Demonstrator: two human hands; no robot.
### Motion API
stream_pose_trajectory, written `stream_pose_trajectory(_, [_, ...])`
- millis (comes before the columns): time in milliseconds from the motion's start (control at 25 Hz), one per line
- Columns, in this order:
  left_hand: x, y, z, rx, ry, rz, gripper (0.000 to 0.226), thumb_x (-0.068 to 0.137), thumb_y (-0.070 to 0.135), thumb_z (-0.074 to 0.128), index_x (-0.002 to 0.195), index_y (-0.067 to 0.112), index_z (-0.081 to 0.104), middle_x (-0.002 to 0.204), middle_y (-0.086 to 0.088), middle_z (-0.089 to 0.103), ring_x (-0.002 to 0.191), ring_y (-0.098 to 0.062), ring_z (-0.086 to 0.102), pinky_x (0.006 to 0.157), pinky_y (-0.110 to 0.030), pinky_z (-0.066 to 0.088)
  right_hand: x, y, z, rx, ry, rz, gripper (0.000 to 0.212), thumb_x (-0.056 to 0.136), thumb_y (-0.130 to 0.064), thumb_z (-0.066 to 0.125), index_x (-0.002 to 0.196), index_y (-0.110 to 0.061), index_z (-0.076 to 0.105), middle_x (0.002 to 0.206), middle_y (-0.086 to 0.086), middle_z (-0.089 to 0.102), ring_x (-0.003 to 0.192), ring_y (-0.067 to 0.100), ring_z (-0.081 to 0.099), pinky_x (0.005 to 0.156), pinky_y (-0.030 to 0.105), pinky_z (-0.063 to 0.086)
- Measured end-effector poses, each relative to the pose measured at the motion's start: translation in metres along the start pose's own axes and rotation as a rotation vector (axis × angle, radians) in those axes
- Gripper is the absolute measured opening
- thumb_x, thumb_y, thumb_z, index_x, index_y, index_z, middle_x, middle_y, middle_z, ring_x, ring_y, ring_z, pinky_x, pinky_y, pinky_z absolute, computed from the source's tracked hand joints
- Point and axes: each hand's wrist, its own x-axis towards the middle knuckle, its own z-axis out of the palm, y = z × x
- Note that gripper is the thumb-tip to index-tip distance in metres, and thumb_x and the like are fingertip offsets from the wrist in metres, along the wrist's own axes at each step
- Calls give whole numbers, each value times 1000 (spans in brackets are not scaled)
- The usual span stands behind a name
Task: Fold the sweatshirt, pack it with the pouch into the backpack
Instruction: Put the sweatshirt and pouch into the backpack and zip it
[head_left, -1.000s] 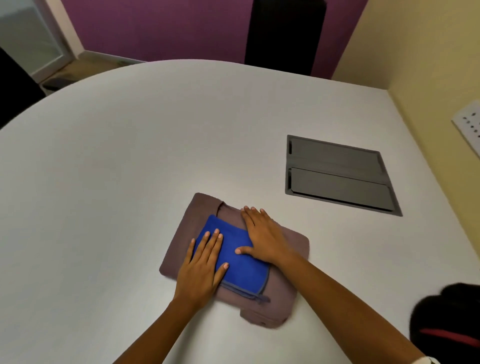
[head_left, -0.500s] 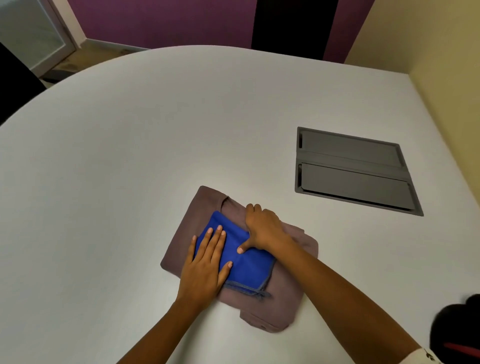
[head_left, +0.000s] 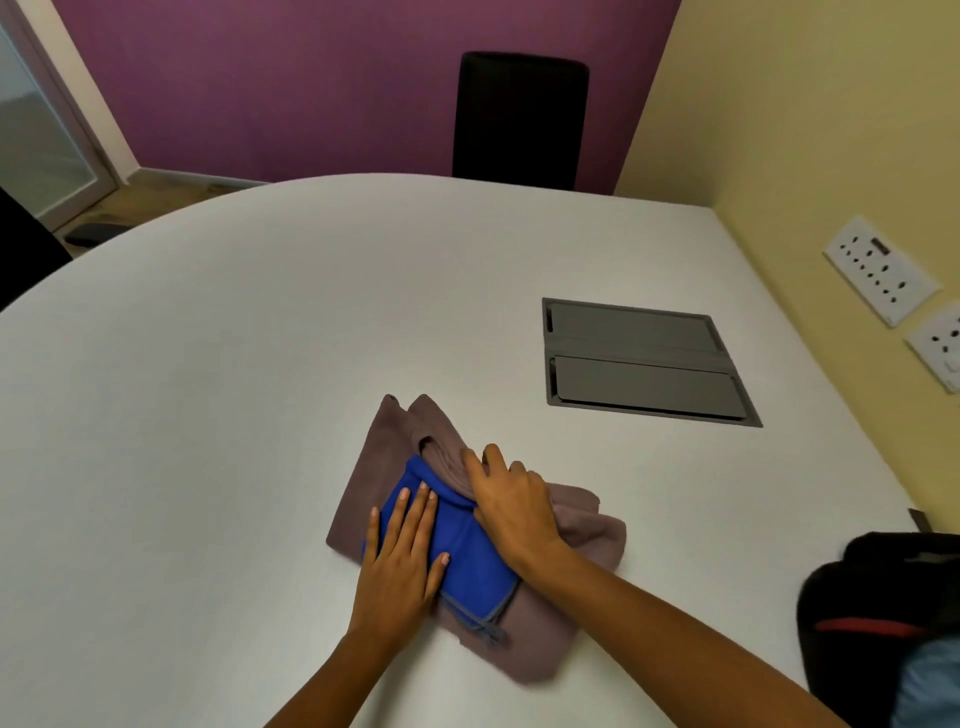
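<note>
Atop sweatshirt, pouch under flat left hand; backpack well apart

Backpack half beyond the right and bottom edges.

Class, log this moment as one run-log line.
left hand flat on pouch | right hand grips sweatshirt fold beside pouch | pouch lies on folded sweatshirt | backpack at right, not yet packed

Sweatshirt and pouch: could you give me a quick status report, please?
Left hand flat on blue pouch. Right hand grips folded sweatshirt, fabric bunched over pouch edge. Black backpack at right, apart; nothing blocks.
</note>
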Motion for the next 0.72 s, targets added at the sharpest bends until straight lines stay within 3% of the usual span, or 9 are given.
stream_pose_trajectory(320, [3, 47, -28, -208, 140, 117, 61, 100, 48, 19, 150, 13, 23, 156, -2, 21, 145, -15, 9, 118, -33, -6, -47, 22, -63, 58, 235, 164, 62, 43, -25, 94, 98, -16, 67, 80, 3, 61, 47, 17, 52, 39, 24, 42])
stream_pose_trajectory(520, [9, 91, -48, -403, 237, 207, 60, 99, 44, 25, 151, 16, 19, 158, 6, 14, 146, -9, 8, 118, -27, -2, -77, 59, -121, 78, 441, 360, 63, 54, -24, 91, 111, -15, 66, 87, 4, 63, 57, 19, 58, 48, 27, 50])
stream_pose_trajectory(720, [7, 159, -68, -590, 240, 354, 58, 99, 43, 26, 151, 19, 19, 157, 13, 14, 145, -7, 11, 118, -27, 5, -117, 108, -193, 108, 718, 620, 60, 65, -19, 81, 121, -18, 61, 98, 2, 62, 73, 23, 62, 58, 28, 48])
